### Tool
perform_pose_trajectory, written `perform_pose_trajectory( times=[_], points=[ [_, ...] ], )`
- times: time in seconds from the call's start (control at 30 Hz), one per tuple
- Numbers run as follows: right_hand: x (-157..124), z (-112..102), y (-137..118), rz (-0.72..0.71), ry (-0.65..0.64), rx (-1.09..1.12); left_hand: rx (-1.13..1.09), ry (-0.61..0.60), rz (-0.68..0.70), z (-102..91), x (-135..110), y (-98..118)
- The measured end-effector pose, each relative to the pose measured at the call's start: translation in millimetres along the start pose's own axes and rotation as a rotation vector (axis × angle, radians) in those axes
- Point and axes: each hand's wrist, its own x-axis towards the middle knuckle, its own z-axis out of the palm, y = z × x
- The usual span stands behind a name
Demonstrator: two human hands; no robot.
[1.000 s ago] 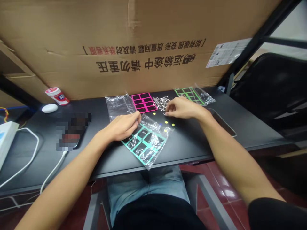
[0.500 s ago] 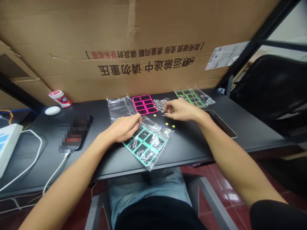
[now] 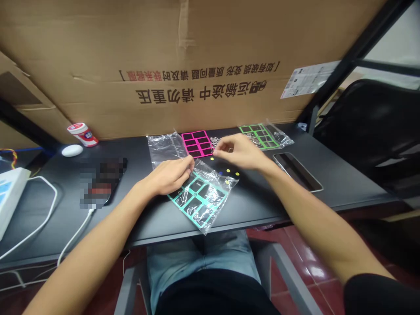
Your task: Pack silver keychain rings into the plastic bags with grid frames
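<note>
My left hand (image 3: pixel 169 176) pinches the clear plastic bag (image 3: pixel 210 194) that holds a teal grid-shaped sheet (image 3: pixel 200 201). My right hand (image 3: pixel 238 152) hovers with its fingertips together beside the pink grid sheet (image 3: pixel 197 143), over a small tangle of silver wire clips (image 3: pixel 215 142), which it mostly hides. I cannot tell whether those fingertips hold anything. Farther right, a green grid sheet (image 3: pixel 260 136) lies partly in another plastic bag. Several small yellow dots (image 3: pixel 228 169) are scattered on the desk.
The black desk (image 3: pixel 262 192) holds a red-and-white tub (image 3: pixel 82 134), a small white oval object (image 3: pixel 72 150), a pixelated object (image 3: pixel 101 181), and a white power strip (image 3: pixel 9 194) with a white cable. A large cardboard box (image 3: pixel 197 57) stands behind. A black chair (image 3: pixel 370 127) stands right.
My right hand has moved left, closer to the pink sheet, and its fingers have drawn together. My left hand stays on the bag. The view has shifted slightly.
</note>
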Motion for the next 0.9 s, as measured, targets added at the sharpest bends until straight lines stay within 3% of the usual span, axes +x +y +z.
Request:
perform_pose_trajectory(
  times=[0.13, 0.17, 0.23, 0.27, 0.33, 0.47, 0.6, 0.8, 0.9],
  points=[
    [0, 4, -10, -0.067, -0.405, 0.172, 0.003, 0.005, -0.001, 0.5, 1, -1],
    [0, 0, -7, -0.073, -0.399, 0.173, 0.003, 0.006, 0.000, 0.7, 1, -2],
    [1, -13, 6, -0.023, -0.187, 0.053, -0.002, 0.004, -0.001, 0.7, 1, -2],
    [1, -21, 16, 0.024, -0.054, -0.068, -0.004, 0.002, -0.002, 0.5, 1, -2],
    [1, -36, 36, 0.131, 0.071, -0.323, -0.010, -0.001, -0.007, -0.1, 1, -2],
    [0, -48, 61, 0.246, -0.029, -0.469, -0.008, -0.004, -0.005, -1.2, 1, -1],
    [2, -41, 63, 0.235, -0.117, -0.461, -0.005, -0.002, -0.001, -1.2, 1, -1],
    [6, -35, 64, 0.231, -0.136, -0.417, -0.007, -0.005, -0.002, -1.3, 1, -1],
    [7, -32, 65, 0.245, -0.081, -0.436, -0.003, -0.005, -0.003, -1.4, 1, -2]
  ],
)
